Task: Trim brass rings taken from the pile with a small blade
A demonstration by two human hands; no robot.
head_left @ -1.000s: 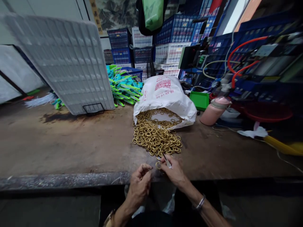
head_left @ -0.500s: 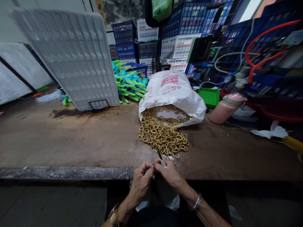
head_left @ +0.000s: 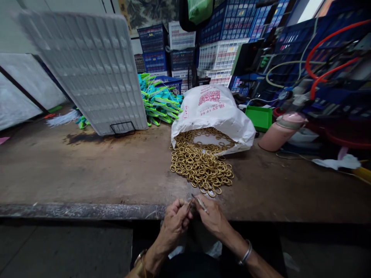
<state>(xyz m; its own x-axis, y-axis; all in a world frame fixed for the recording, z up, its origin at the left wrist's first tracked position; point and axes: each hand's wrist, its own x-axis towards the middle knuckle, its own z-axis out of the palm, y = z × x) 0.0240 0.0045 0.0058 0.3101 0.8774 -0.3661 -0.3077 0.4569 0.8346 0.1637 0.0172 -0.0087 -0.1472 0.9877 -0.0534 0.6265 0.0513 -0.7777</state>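
Observation:
A heap of gold metal rings (head_left: 201, 166) spills from a white plastic sack (head_left: 213, 112) onto the brown workbench (head_left: 87, 173). My two hands meet at the bench's front edge, just below the heap. My left hand (head_left: 174, 224) is closed in a pinch on something small that looks like a ring, hard to make out. My right hand (head_left: 213, 220) is closed around a thin metal tool (head_left: 199, 202) whose tip points up and left toward the left fingers. A bracelet shows on my right wrist and a watch on my left.
A large grey moulded tray (head_left: 87, 69) leans upright at the back left. Beside it lies a pile of teal and green parts (head_left: 158, 100). A pink flask (head_left: 279, 131), a green box (head_left: 259, 117), stacked blue and white crates (head_left: 214, 50) and red hoses crowd the right.
My right hand has drawn back from the ring heap toward the bench edge. Both hands have come together and now touch at the fingertips. The camera shifted slightly.

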